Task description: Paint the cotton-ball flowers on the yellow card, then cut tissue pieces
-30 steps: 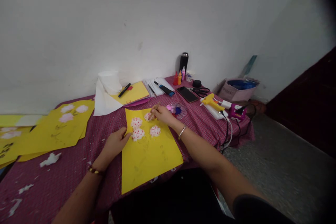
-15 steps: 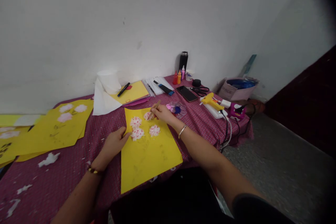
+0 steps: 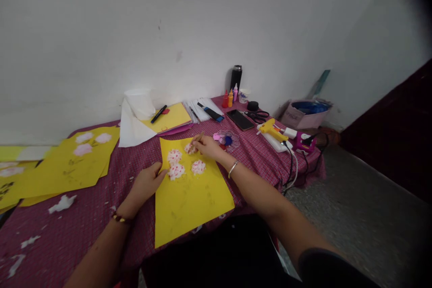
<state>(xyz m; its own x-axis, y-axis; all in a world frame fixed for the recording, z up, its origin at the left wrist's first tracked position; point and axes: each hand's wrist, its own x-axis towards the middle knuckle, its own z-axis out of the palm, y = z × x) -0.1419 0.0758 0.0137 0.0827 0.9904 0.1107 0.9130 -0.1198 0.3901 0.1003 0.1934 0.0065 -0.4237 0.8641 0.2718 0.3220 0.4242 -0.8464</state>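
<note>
Yellow sheet [image 3: 189, 202]: pressed flat at frame centre by left hand [image 3: 146, 183], fingers spread, unmoved.
Brush [image 3: 196, 140]: pinched in right hand [image 3: 207, 147] fingers, tip barely shifted on upper flower [image 3: 188, 148].

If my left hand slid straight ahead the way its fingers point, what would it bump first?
Probably the white flower shape with red dots, lying on the yellow paper sheet just past the left hand's fingertips; the right hand with its thin wooden stick is farther off.

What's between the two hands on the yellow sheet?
Head view: two red-dotted white flowers lie on the yellow sheet between the left hand and the right hand holding a brush.
</note>
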